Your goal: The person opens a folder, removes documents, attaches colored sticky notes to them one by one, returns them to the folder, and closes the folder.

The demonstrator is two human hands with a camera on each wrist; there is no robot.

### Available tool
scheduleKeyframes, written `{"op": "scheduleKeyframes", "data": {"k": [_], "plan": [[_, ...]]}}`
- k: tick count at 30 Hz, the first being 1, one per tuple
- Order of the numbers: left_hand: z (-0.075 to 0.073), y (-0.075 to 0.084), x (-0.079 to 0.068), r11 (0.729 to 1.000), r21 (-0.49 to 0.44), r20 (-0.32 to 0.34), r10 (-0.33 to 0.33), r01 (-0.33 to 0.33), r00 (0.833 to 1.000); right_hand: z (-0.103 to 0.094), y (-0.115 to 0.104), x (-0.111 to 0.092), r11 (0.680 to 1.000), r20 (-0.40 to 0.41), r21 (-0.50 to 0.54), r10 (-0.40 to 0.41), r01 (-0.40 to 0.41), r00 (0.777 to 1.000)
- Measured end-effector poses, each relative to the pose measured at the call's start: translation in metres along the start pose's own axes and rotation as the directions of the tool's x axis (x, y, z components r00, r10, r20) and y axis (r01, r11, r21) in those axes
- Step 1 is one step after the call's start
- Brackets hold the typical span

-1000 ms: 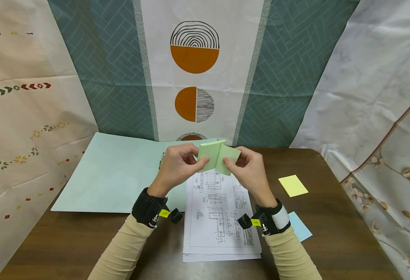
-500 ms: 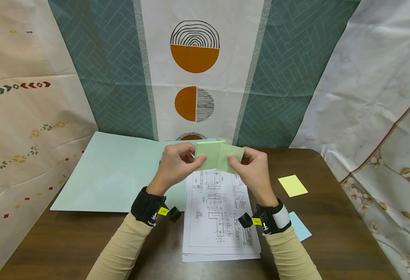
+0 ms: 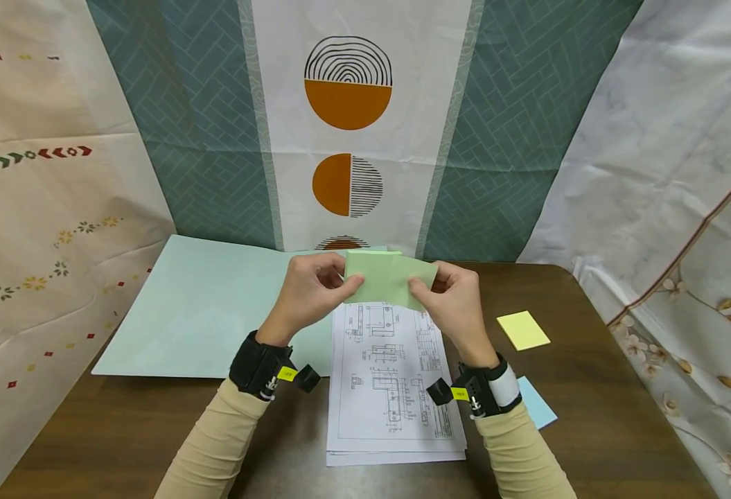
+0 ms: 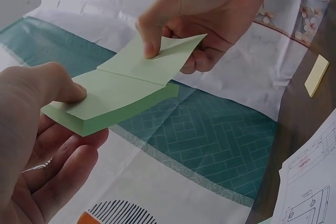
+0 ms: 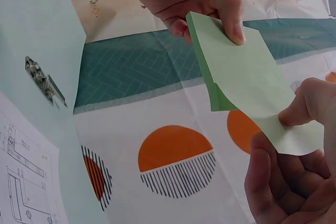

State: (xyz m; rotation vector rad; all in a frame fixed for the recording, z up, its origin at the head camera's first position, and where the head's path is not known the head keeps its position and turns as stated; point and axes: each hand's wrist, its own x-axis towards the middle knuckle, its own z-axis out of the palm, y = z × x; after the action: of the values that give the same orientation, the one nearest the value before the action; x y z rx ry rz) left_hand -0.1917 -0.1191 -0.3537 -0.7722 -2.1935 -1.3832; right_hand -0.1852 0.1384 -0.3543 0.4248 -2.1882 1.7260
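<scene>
The left hand (image 3: 307,290) pinches the pad (image 4: 126,110) under its thumb, the right hand (image 3: 456,303) grips a sheet (image 4: 170,60) reaching out from it — a slow, even pull against that firm left hold should avoid creases.

Green sheet (image 4: 167,64) flatter (less tilted)

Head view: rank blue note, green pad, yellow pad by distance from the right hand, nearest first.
1. Green pad: in contact; the right hand pinches its top sheet.
2. Yellow pad: apart, just off the hand's right side.
3. Blue note: farthest, right side, closer to the person than the yellow pad.
</scene>
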Motion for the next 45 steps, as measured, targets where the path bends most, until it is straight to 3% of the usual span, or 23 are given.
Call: {"op": "scheduleKeyframes", "data": {"k": [9, 19, 24, 31, 38, 45], "plan": [[-0.005, -0.001, 0.002, 1.0, -0.011, -0.025, -0.017, 0.017, 1.0, -0.006, 0.001, 0.002, 1.0, -0.02, -0.003, 0.01, -0.01, 1.0], [-0.026, -0.002, 0.002, 0.991, -0.033, -0.105, -0.136, 0.133, 0.985, -0.02, 0.005, 0.007, 0.999, -0.124, 0.021, 0.028, -0.025, 0.992], [-0.026, -0.002, 0.002, 0.991, -0.042, -0.088, -0.131, 0.128, 0.987, -0.018, 0.004, 0.007, 0.999, -0.085, 0.027, 0.046, -0.044, 0.995], [-0.03, -0.007, -0.003, 0.993, -0.007, -0.069, -0.122, 0.122, 0.99, -0.02, 0.006, 0.005, 0.998, -0.103, 0.048, 0.047, -0.042, 0.994], [-0.049, -0.016, -0.015, 0.992, 0.053, -0.067, -0.107, 0.111, 0.992, -0.021, 0.006, 0.005, 0.998, -0.108, 0.047, 0.04, -0.035, 0.993], [-0.074, -0.027, -0.026, 0.985, 0.104, -0.118, -0.125, 0.138, 0.985, -0.025, 0.007, 0.004, 0.998, -0.108, 0.038, 0.048, -0.045, 0.993]]}}
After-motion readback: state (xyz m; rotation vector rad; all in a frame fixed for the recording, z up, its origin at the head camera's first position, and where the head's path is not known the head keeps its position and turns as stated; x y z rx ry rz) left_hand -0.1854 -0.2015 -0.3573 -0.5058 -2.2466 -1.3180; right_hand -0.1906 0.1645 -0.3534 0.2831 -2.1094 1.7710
